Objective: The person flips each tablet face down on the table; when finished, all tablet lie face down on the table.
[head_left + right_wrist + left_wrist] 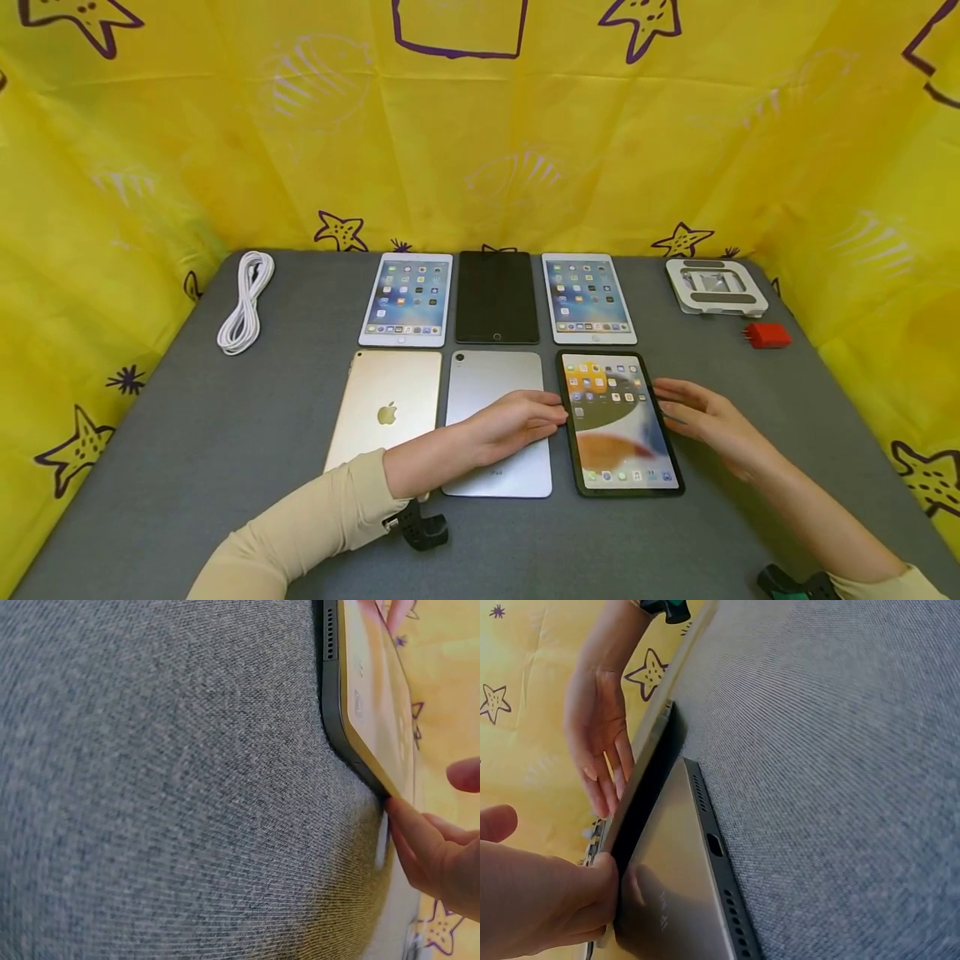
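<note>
A tablet in a dark case (618, 425), screen lit with app icons, lies at the right of the front row. My left hand (517, 423) reaches over a silver tablet (491, 371), its back up, and its fingertips touch the cased tablet's left edge. On the other side, my right hand (708, 421) has its extended fingers against the right edge; the right wrist view shows these fingers (416, 832) touching the case near the cloth. Neither hand curls round the tablet. A gold tablet (386, 392), back up, lies partly under the left forearm.
Behind are a white tablet (407, 300), a black-screened tablet (497, 298) and another white tablet (589, 298). A coiled white cable (247, 304) lies far left. At right are a folded white-and-grey stand (715, 287) and a red plug adapter (768, 336). Yellow cloth (480, 167) surrounds the grey tabletop (187, 433).
</note>
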A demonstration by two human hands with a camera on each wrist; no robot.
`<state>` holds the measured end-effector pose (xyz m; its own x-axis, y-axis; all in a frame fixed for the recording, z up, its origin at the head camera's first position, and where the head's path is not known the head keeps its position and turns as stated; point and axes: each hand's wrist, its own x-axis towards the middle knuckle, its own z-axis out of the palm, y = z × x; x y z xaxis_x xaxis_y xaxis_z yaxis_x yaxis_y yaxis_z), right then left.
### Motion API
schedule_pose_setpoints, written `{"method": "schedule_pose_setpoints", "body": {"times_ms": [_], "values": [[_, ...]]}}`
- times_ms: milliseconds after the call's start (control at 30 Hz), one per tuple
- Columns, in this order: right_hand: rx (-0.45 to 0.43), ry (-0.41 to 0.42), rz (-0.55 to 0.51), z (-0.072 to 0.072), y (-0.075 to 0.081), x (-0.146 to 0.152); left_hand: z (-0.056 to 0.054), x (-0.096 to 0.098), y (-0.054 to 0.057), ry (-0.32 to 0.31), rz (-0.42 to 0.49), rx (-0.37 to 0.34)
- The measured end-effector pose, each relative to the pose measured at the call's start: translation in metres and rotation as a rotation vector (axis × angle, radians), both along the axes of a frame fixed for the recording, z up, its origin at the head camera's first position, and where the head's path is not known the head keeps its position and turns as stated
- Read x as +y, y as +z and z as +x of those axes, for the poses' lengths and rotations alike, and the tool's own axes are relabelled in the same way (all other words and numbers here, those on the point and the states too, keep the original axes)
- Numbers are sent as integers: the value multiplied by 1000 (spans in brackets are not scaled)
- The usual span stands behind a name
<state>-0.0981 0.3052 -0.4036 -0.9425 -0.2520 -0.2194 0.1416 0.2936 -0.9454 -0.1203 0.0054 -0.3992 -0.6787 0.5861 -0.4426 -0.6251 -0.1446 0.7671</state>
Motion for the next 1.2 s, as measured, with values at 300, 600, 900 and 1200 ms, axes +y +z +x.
{"method": "schedule_pose_setpoints", "body": {"times_ms": [300,600,900,1200], "values": [[-45,31,-45,-3,2,-10,3,1,-4,93,-12,79],[-115,30,-110,-6,4,-26,4,0,3,205,-36,214],[-171,85,-140,-11,4,-45,5,-1,10,258,-12,307],[-234,97,-176,-15,6,-61,3,-2,22,256,19,397]]}}
